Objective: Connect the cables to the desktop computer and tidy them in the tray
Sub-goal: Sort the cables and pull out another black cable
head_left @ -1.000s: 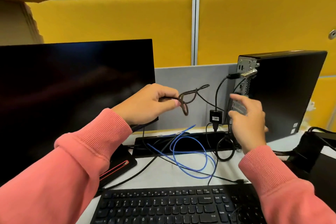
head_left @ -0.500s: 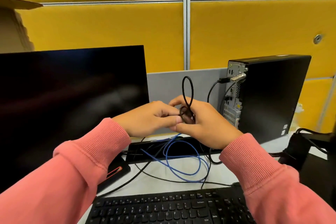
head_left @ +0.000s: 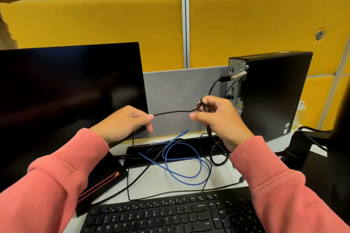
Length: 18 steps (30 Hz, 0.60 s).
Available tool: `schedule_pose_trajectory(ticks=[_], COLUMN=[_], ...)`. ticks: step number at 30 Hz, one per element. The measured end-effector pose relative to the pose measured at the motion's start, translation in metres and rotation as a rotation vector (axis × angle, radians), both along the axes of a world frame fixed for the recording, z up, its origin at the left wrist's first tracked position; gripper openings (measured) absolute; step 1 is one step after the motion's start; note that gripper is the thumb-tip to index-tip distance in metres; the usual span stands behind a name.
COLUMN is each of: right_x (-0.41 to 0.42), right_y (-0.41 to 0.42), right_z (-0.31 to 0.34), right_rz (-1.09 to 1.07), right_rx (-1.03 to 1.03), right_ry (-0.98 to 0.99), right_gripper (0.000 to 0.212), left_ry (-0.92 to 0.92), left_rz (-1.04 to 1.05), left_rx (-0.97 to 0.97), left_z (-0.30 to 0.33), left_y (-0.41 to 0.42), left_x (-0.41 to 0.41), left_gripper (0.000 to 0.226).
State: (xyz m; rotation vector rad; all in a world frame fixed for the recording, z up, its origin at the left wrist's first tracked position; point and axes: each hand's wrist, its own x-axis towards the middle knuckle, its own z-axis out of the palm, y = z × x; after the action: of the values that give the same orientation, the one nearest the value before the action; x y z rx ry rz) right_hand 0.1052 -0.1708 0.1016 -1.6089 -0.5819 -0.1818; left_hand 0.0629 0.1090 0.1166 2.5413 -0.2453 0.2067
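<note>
Black cable (head_left: 174, 112) pinched taut between left hand (head_left: 123, 123) and right hand (head_left: 221, 119), keyboard (head_left: 170, 213) lettering blurred

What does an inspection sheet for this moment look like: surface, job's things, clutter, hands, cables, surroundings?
Surface: white desk, partly covered by cables.
Job's things: black upright desktop computer, rear ports facing the hands; long black cable tray at the desk's back.
Clutter: black keyboard; dark monitor.
Hands: left hand pinches a thin black cable; right hand holds its looped end.
Cables: loose blue cable coiled over tray and desk; one black plug in the computer.
Surroundings: yellow partition panels; grey divider.
</note>
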Motion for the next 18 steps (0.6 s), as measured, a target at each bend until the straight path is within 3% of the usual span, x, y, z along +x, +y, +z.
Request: schedule_pose_trajectory(ticks=[3,7,11,15,18], right_x=[0.002,0.000,0.002,0.010,0.012], right_y=[-0.007,-0.016,-0.017,-0.032,-0.031], right_z=[0.001,0.003,0.007,0.004,-0.004], right_rz=[-0.063,-0.070,-0.125,-0.144,-0.092], right_rx=[0.116,0.216,0.212,0.316,0.346], right_ry=[0.087,0.150,0.251,0.379,0.415], right_gripper=[0.027,0.010,0.032,0.049,0.050], left_ry=[-0.003,-0.004,-0.019,-0.112,-0.251], left_rz=[0.204,0.404,0.462,0.339,0.218], left_rx=[0.045,0.114,0.181,-0.339,-0.487], left_z=[-0.007,-0.015,-0.010,0.016,0.051], left_y=[0.016,0.028,0.021,0.017,0.005], left_x=[0.001,0.000,0.005,0.001,-0.011], left_gripper=[0.046,0.048,0.044,0.041,0.039])
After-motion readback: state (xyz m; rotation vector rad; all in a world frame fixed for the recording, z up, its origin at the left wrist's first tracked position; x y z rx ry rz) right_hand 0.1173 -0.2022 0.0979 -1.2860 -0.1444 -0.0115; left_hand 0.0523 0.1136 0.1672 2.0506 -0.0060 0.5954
